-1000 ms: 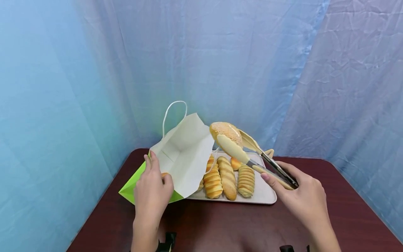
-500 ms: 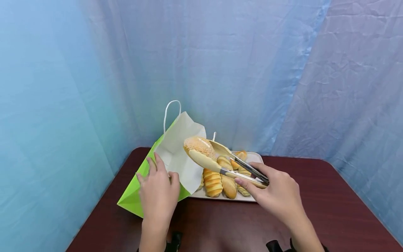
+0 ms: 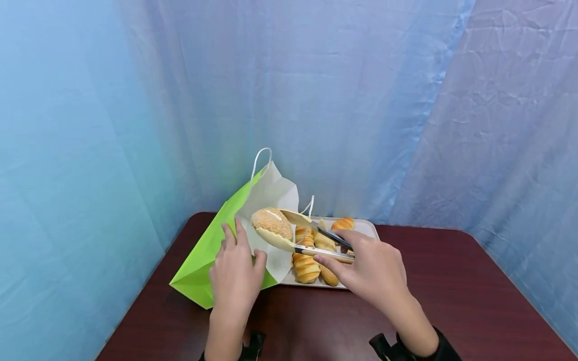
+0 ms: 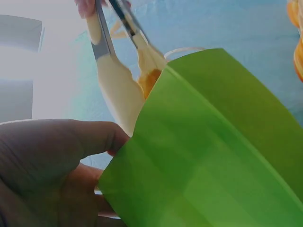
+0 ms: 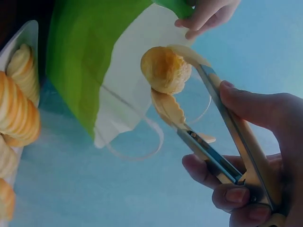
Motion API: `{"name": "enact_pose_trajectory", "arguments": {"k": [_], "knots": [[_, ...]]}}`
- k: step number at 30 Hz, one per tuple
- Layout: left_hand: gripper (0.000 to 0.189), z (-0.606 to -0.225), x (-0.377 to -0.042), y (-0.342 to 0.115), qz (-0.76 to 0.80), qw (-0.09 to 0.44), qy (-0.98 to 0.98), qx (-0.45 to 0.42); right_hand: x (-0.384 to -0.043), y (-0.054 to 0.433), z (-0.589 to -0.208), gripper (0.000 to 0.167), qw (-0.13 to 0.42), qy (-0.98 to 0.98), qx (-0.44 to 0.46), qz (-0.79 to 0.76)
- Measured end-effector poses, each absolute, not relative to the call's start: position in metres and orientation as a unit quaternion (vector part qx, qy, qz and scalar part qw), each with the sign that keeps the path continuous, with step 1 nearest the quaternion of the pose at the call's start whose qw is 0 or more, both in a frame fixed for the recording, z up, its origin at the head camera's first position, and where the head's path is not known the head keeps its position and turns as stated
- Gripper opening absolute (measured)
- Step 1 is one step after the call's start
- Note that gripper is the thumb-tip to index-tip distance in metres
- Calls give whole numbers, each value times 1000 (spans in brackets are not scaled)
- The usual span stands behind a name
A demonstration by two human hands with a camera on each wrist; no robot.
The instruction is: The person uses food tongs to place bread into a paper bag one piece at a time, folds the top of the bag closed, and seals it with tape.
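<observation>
My right hand (image 3: 372, 271) grips a pair of metal tongs (image 3: 322, 252) with pale scalloped tips. Between those tips sits a round, crumb-topped bread bun (image 3: 271, 223), held at the mouth of a green paper bag (image 3: 203, 255) with a white inside. The bag leans over, its mouth facing right. My left hand (image 3: 237, 278) holds the bag's near rim; in the left wrist view its thumb and fingers lie on either side of the bag's edge. From the right wrist, the bun (image 5: 163, 71) shows in front of the white lining.
Behind the tongs, a light tray (image 3: 371, 231) carries several striped bread rolls (image 3: 306, 268), partly covered by the bag and right hand. White cord handles (image 3: 262, 150) rise from the bag. Dark red-brown table (image 3: 451, 281); blue curtains (image 3: 338, 100) stand behind and at the sides.
The right hand has carried the tongs and bun left and down, from above the tray to the bag's mouth. The left hand has shifted slightly right, and the bag's opening has turned.
</observation>
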State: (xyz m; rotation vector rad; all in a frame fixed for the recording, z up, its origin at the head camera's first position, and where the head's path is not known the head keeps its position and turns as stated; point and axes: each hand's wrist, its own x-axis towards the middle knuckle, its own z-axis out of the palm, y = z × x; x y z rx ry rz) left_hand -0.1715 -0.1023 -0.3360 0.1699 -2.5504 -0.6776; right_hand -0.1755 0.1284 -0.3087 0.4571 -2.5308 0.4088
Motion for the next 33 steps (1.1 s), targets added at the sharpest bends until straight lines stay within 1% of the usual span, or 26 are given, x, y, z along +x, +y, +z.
{"name": "enact_pose_trajectory", "arguments": {"k": [4, 8, 12, 14, 17, 22, 29, 33], "knots": [[75, -334, -170, -100, -249, 237, -937, 57, -183, 114, -301, 57, 293, -928, 206, 106], [75, -333, -169, -99, -247, 228, -941, 52, -194, 92, -298, 52, 294, -927, 225, 61], [74, -332, -167, -98, -246, 212, -945, 45, -210, 71, -303, 49, 290, -927, 239, 21], [73, -333, -165, -99, -246, 208, -946, 42, -219, 62, -308, 50, 281, -928, 243, 12], [72, -333, -164, -100, -244, 217, -945, 34, -233, 50, -318, 53, 263, -933, 244, 10], [73, -331, -162, -101, -248, 214, -945, 25, -253, 37, -342, 58, 236, -943, 234, 17], [74, -331, -160, -99, -252, 206, -945, 26, -269, 24, -369, 60, 233, -947, 221, 27], [74, -333, -161, -98, -255, 205, -945, 25, -274, 21, -381, 62, 211, -954, 208, 36]]}}
